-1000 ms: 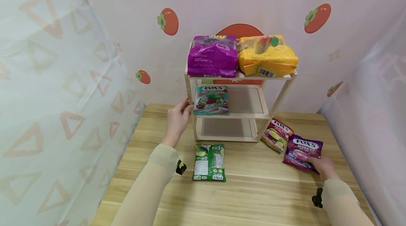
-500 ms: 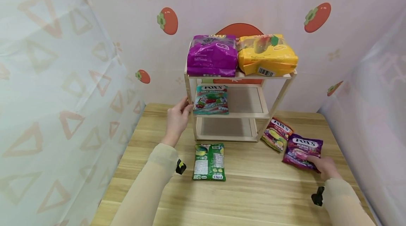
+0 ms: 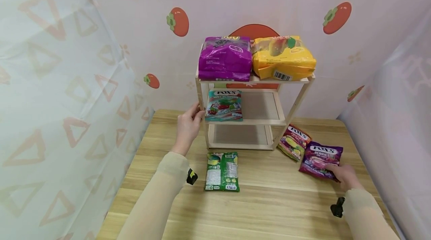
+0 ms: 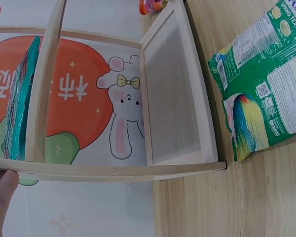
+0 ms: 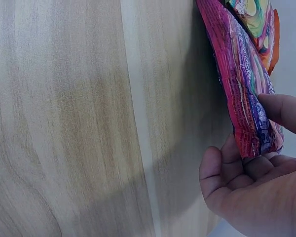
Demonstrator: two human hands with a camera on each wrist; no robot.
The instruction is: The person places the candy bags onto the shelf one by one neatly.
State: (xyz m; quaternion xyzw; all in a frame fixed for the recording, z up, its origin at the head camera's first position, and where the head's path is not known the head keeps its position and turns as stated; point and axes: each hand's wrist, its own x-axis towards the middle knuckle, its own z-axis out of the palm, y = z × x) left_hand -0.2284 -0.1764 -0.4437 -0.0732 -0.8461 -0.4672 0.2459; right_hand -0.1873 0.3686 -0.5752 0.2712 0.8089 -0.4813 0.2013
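My left hand [image 3: 189, 125] grips the left upright of a small wooden shelf rack [image 3: 245, 122]; in the left wrist view my thumb [image 4: 4, 192] lies against the frame. At the right, my right hand [image 3: 347, 175] pinches the near right edge of a purple Fox's Berries candy bag [image 3: 320, 154]. The right wrist view has the thumb on one face of the bag [image 5: 244, 84] and curled fingers at the other, with a shadow beside it on the wood. A red and yellow Fox's Fruits bag [image 3: 292, 143] lies partly behind the purple one.
On the rack's top sit a purple bag [image 3: 225, 60] and a yellow bag [image 3: 283, 58]. A teal Mint Blossom bag [image 3: 224, 106] stands on the middle shelf's left side. A green bag [image 3: 222, 172] lies back-up on the table [image 3: 262, 210] before the rack. Printed cloth walls surround the table.
The purple Berries bag has shifted very slightly left and away from me in my right hand. My left hand keeps its place on the rack.
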